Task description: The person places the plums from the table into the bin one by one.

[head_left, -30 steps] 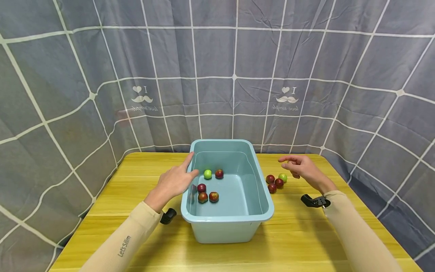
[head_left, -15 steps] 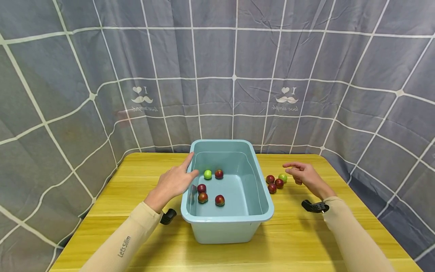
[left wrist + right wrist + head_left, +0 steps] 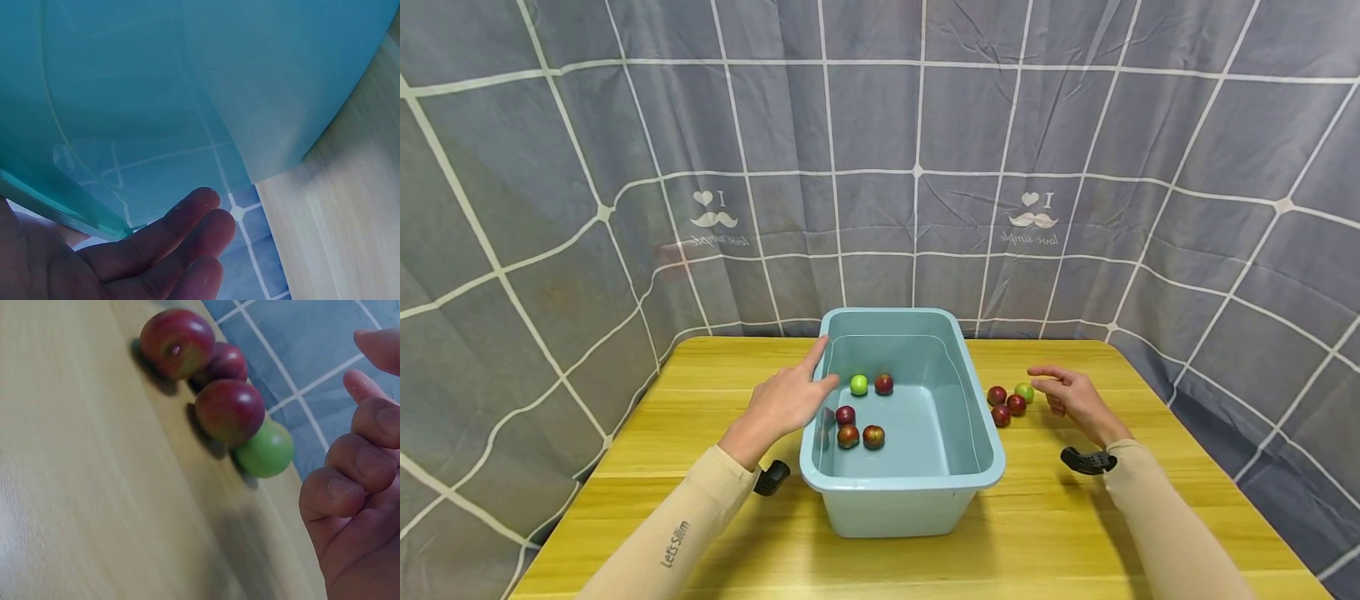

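Observation:
My left hand holds the left rim of a light blue plastic tub, thumb over the inner side. In the left wrist view its other fingers lie along the outer wall. Inside the tub sit a green plum-sized fruit and several dark red ones, including a streaky red fruit. My right hand hovers just right of a small cluster on the table: three dark red fruits and one green fruit. Its thumb and index finger stand apart, the other fingers loosely bent, holding nothing.
The tub stands on a yellow wooden table. A grey curtain with white grid lines hangs behind and on both sides. Black straps with camera mounts sit at the wrists.
My right hand has drawn back toward me and slightly right. The streaky red fruit in the tub rolled right, then back left. My left hand has stayed put.

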The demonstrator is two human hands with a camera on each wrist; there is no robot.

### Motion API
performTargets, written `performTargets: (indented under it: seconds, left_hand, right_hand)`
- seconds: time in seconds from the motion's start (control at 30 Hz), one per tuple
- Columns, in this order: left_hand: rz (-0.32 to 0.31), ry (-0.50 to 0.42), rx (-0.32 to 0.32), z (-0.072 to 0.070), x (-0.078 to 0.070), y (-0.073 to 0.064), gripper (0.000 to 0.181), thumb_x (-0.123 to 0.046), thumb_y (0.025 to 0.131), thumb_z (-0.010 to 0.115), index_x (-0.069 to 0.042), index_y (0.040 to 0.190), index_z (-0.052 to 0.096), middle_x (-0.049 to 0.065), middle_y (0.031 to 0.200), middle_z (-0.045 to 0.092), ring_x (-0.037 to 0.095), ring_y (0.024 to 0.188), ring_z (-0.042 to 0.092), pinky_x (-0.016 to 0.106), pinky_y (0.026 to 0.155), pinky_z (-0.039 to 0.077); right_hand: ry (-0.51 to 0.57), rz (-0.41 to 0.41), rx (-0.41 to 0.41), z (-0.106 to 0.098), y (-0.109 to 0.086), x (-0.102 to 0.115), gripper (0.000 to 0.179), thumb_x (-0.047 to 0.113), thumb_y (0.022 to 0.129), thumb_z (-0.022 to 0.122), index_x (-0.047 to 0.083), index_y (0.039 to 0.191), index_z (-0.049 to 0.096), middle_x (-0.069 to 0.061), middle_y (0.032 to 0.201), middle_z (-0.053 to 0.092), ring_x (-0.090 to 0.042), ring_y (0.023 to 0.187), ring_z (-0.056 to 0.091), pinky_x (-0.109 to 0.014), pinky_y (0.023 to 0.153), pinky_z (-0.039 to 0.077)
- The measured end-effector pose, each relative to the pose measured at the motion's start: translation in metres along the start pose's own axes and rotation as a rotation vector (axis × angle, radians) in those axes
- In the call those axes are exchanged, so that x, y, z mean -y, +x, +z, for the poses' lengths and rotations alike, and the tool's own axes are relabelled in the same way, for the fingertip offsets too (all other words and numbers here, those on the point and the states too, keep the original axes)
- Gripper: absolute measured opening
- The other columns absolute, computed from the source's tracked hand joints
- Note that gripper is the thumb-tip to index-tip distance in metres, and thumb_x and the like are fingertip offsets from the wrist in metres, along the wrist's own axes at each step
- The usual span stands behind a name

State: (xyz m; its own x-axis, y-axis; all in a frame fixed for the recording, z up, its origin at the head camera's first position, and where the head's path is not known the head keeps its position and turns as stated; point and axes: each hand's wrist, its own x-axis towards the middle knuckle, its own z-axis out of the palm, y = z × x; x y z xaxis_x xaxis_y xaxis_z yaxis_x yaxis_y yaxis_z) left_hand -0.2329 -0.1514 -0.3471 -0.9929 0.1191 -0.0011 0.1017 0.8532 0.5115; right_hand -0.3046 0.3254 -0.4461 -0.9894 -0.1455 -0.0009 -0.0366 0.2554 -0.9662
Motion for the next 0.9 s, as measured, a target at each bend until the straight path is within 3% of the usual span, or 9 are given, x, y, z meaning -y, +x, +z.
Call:
performTargets:
  seconds: [0.13,0.4,0.57,0.9]
  left_hand:
    - [0.001,-0.002,0.001,-0.001,0.000,0.000,0.076,-0.053,0.097,0.040,-0.033,0.163,0.010,0.009,0.073,0.057,0.024,0.063,0.056,0.036,0.051,0.039]
    - [-0.001,0.001,-0.002,0.000,0.000,0.000,0.075,-0.054,0.097,0.041,-0.034,0.163,0.011,0.009,0.073,0.057,0.024,0.064,0.057,0.036,0.053,0.040]
    - [-0.002,0.004,-0.003,0.001,0.000,0.001,0.076,-0.054,0.097,0.040,-0.035,0.163,0.010,0.009,0.073,0.057,0.024,0.065,0.057,0.036,0.053,0.040]
    - [-0.003,0.012,0.004,-0.001,0.001,0.001,0.076,-0.054,0.097,0.040,-0.034,0.163,0.009,0.009,0.073,0.056,0.024,0.064,0.056,0.036,0.051,0.040]
  right_hand:
    - [0.018,0.020,-0.014,0.001,0.004,-0.007,0.054,0.026,0.099,0.064,-0.005,0.141,0.049,0.005,0.062,0.037,-0.013,0.054,0.033,-0.038,0.054,0.026]
    - [0.019,0.067,-0.054,0.002,0.012,-0.023,0.050,0.024,0.099,0.064,-0.001,0.140,0.051,0.009,0.053,0.035,-0.009,0.046,0.031,-0.023,0.046,0.032]
    - [0.029,0.102,-0.071,0.003,0.016,-0.029,0.061,0.026,0.097,0.067,-0.004,0.146,0.045,0.009,0.053,0.036,-0.009,0.047,0.032,-0.024,0.047,0.032]
    - [0.006,0.160,-0.071,0.002,0.021,-0.034,0.064,0.030,0.096,0.068,0.003,0.149,0.045,0.008,0.053,0.033,-0.009,0.047,0.030,-0.023,0.048,0.033]
